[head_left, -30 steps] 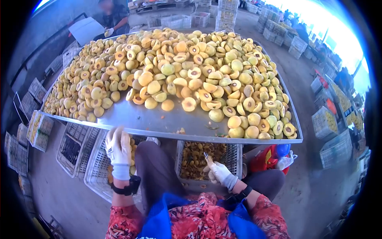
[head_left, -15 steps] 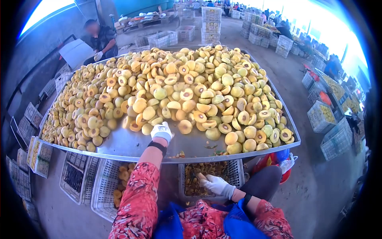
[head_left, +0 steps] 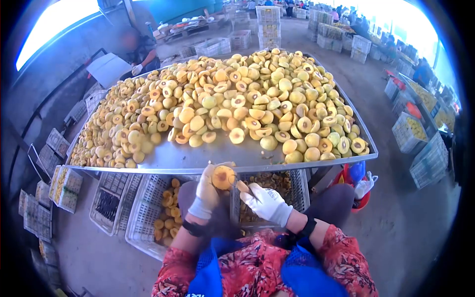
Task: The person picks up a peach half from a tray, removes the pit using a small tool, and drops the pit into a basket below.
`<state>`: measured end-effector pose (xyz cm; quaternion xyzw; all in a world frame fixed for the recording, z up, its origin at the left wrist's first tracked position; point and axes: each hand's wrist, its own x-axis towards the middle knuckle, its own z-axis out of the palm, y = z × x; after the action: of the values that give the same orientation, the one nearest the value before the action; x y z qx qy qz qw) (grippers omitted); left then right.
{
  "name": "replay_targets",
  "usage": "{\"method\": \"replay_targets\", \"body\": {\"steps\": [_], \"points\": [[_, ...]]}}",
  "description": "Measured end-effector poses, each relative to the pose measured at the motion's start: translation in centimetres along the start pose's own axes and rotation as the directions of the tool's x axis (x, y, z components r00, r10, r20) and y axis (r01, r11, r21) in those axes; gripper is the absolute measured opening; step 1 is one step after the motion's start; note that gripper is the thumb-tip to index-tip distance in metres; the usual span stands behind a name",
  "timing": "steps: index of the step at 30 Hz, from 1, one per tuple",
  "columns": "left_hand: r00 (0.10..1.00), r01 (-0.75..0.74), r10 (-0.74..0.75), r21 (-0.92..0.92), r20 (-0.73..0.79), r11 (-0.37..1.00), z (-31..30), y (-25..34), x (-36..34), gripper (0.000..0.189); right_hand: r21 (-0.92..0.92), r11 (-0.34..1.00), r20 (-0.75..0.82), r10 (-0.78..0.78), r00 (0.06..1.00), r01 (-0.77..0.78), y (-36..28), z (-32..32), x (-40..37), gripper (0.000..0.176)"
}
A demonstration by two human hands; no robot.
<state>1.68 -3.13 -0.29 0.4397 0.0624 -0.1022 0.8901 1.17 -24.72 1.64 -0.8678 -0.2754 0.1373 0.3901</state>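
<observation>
My left hand (head_left: 207, 192), in a white glove, grips a halved yellow fruit (head_left: 223, 177) with its cut side facing up, just in front of the metal table's near edge. Close on its right, my gloved right hand (head_left: 267, 202) is closed around a small tool with a brownish handle (head_left: 242, 186); the tip reaches the fruit's edge. Behind both hands, a large heap of halved fruit (head_left: 237, 99) lies on the metal table (head_left: 198, 157). Below the hands stands a crate of scraps (head_left: 303, 190), partly hidden by them.
A crate with fruit halves (head_left: 141, 222) stands at lower left, beside another crate (head_left: 101, 218). A red basin (head_left: 363, 200) is at the right. A person (head_left: 143, 52) sits beyond the table's left end. Stacked crates (head_left: 268, 24) stand behind.
My left hand has come back from the heap to my right hand and now holds a fruit half. My right hand has risen with the tool. The view has shifted slightly.
</observation>
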Motion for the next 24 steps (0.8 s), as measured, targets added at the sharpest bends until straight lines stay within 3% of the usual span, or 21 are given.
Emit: {"method": "replay_targets", "body": {"steps": [3, 8, 10, 11, 12, 14, 15, 16, 17, 19, 20, 22, 23, 24], "points": [[0.966, -0.251, 0.254, 0.048, -0.048, 0.967, 2.8, -2.6, -1.8, 0.058, -0.01, 1.0, -0.066, -0.015, 0.998, 0.015, -0.6, 0.4, -1.1, 0.042], [0.914, -0.351, 0.378, 0.182, -0.145, 0.918, 4.3, -4.9, -1.6, 0.045, 0.079, 0.997, -0.081, 0.002, 0.997, 0.005, 0.8, 1.5, -2.0, 0.042], [0.812, -0.413, 0.543, 0.446, -0.215, 0.794, 5.4, -5.3, -1.3, 0.038, 0.147, 0.989, -0.073, 0.031, 0.997, -0.02, 1.3, 1.4, -1.9, 0.042], [0.783, -0.454, 0.581, 0.436, -0.22, 0.777, 5.3, -5.9, -0.7, 0.032, 0.257, 0.966, 0.016, 0.032, 0.999, -0.035, 1.3, 0.9, -1.9, 0.042], [0.793, -0.441, 0.569, 0.436, -0.221, 0.784, 4.6, -6.4, -0.2, 0.032, 0.363, 0.93, 0.103, 0.024, 0.994, -0.06, 1.4, 0.2, -1.8, 0.042], [0.85, -0.356, 0.518, 0.614, -0.101, 0.704, 2.7, -7.3, 0.6, 0.035, 0.558, 0.731, 0.465, 0.117, 0.878, -0.393, 2.2, -1.6, -1.4, 0.04], [0.869, -0.387, 0.495, 0.645, 0.014, 0.659, 2.9, -6.7, 0.4, 0.035, 0.607, 0.674, 0.537, 0.043, 0.842, -0.421, 3.6, -1.8, -1.2, 0.043], [0.876, -0.374, 0.483, 0.647, 0.01, 0.665, 3.1, -6.5, 0.4, 0.035, 0.643, 0.557, 0.642, -0.017, 0.767, -0.526, 5.4, -1.9, -0.7, 0.048], [0.912, -0.35, 0.407, 0.619, 0.053, 0.703, 3.3, -6.3, 0.5, 0.035, 0.629, 0.524, 0.694, -0.046, 0.719, -0.574, 5.7, -2.9, -0.4, 0.051], [0.96, -0.27, 0.268, 0.523, 0.082, 0.808, 3.8, -6.3, 0.7, 0.039, 0.598, 0.46, 0.765, -0.083, 0.638, -0.657, 6.8, -3.1, -0.1, 0.055], [0.961, -0.267, 0.265, 0.525, 0.08, 0.808, 4.0, -6.6, 1.1, 0.039, 0.598, 0.456, 0.766, -0.085, 0.637, -0.659, 7.1, -2.8, -0.1, 0.055], [0.959, -0.257, 0.279, 0.288, -0.04, 0.923, 4.6, -7.0, 2.2, 0.046, 0.74, 0.263, 0.673, -0.303, 0.675, -0.619, 7.5, -2.0, 0.0, 0.052], [0.965, -0.195, 0.223, 0.187, -0.141, 0.963, 4.8, -6.8, 2.5, 0.049, 0.772, 0.281, 0.636, -0.34, 0.693, -0.571, 7.8, -1.6, 0.1, 0.053], [0.963, -0.197, 0.227, 0.194, -0.148, 0.961, 4.6, -6.4, 2.6, 0.049, 0.764, 0.3, 0.644, -0.327, 0.691, -0.571, 8.3, -1.2, 0.1, 0.053]]}}
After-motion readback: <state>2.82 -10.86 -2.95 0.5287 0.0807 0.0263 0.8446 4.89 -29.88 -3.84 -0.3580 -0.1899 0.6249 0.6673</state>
